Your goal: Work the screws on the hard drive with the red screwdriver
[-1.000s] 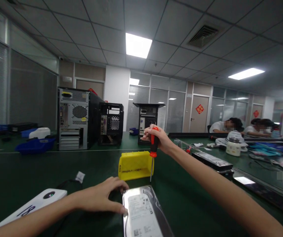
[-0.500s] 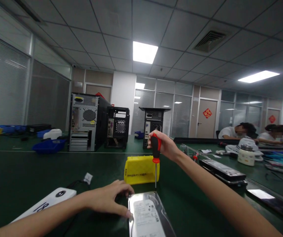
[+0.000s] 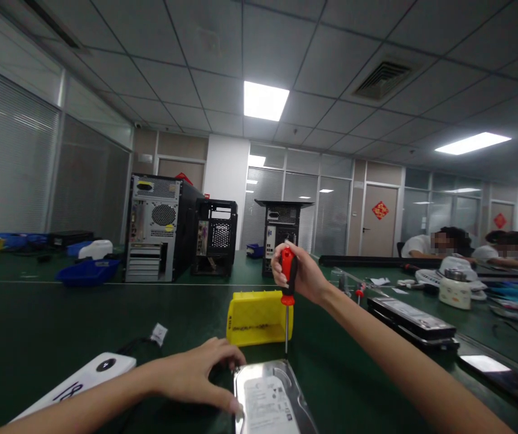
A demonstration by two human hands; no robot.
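Observation:
A silver hard drive (image 3: 265,401) with a white label lies at the bottom middle, its near end cut off by the frame. My left hand (image 3: 209,374) grips its left side, thumb on the near edge and fingers curled at the far left corner. In my right hand (image 3: 302,271) is a red and black screwdriver (image 3: 288,280), held upright by the handle. Its shaft points down to the drive's far right corner; whether a screw sits under the tip is too small to tell. Just behind the drive, a yellow bin (image 3: 259,316) holds small dark pieces, perhaps screws.
Left of my arm lies a white device (image 3: 91,374) marked 18. Computer cases (image 3: 162,226) stand at the back beside a blue tray (image 3: 88,272). Stacked drives (image 3: 412,316), a dark phone-like slab (image 3: 489,364) and a jar (image 3: 455,289) are on the right. Two people sit further off.
The screwdriver handle has turned about its axis, its red side now facing left. My left hand keeps its hold on the hard drive. The view has shifted slightly.

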